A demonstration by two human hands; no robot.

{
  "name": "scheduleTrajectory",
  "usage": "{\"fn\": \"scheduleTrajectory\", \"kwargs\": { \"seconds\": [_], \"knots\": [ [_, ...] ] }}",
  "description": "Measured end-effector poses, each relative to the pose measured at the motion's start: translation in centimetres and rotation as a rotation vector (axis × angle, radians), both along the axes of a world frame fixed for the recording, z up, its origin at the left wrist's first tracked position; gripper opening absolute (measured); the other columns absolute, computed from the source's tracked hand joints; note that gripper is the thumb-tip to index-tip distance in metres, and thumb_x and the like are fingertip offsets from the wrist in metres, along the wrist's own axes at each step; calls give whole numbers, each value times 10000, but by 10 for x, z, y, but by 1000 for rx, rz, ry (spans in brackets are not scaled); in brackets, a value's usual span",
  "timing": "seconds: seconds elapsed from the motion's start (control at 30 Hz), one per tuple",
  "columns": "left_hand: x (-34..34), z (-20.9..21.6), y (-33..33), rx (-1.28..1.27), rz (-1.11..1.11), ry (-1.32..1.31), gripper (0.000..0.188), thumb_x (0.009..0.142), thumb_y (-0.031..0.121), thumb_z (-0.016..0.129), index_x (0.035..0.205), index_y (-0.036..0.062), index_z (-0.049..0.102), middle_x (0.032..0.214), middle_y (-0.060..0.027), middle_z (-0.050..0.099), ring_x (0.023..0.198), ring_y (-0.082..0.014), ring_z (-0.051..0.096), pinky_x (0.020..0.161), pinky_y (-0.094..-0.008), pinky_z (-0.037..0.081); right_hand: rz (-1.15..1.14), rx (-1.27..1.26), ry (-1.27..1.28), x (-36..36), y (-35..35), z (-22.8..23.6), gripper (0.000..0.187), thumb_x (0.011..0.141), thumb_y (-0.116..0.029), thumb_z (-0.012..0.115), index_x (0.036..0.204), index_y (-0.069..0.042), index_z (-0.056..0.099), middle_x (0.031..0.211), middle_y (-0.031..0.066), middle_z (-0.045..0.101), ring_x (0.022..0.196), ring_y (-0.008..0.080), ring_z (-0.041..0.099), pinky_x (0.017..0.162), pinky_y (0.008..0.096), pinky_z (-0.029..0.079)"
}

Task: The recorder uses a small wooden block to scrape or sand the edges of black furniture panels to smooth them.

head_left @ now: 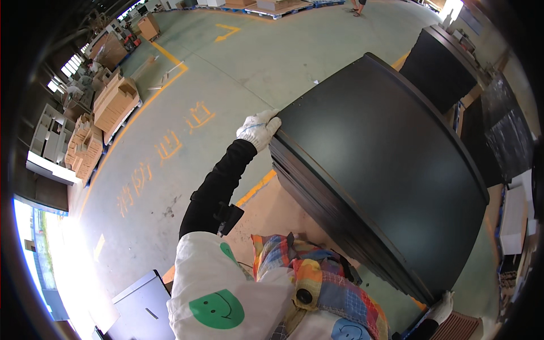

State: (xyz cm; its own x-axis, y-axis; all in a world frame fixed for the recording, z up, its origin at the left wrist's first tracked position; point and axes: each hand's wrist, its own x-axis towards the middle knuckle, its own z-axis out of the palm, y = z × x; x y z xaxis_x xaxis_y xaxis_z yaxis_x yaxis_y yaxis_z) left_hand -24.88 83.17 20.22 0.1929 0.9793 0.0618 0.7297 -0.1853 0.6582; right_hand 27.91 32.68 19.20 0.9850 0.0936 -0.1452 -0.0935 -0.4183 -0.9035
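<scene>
A tall stack of large black panels (317,192) stands in front of me, slightly to the right. Its top black panel (385,164) is broad and smooth, with a thin brown line along the edge nearest me. My left hand (260,128), in a white knitted glove, is closed round the panel's far left corner. At the near right corner my right hand (441,309), also gloved in white, grips the same panel's edge; most of its fingers are hidden. A small black device (230,219) is strapped to my left forearm.
More dark stacked panels (439,68) stand behind on the right, beside a film-wrapped black stack (510,136). Cardboard stacks (115,105) sit on pallets at the left. Yellow lines (170,55) mark the green floor (226,73). A grey panel (141,309) lies at lower left. A person (358,8) stands far off.
</scene>
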Motion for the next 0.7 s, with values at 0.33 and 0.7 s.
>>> {"fn": "scheduleTrajectory", "kwargs": {
  "seconds": [0.33,0.7],
  "knots": [
    [4,0,-8,128,-6,-40,409,922,306,531,1245,62,592,1175,-190,637,1109,-334,598,954,-386,455,23,59,-20,-3,-2,5,268,892,-221,589,990,28,596,780,5,521,638,102,457,604,263,358],
    [20,-19,-9,272,118,-152,371,909,311,545,1157,50,631,1144,-194,641,1084,-351,601,930,-401,471,4,-109,-17,36,-36,-17,337,914,-179,552,1140,67,592,1076,107,637,931,188,594,791,303,464]
  ]
}}
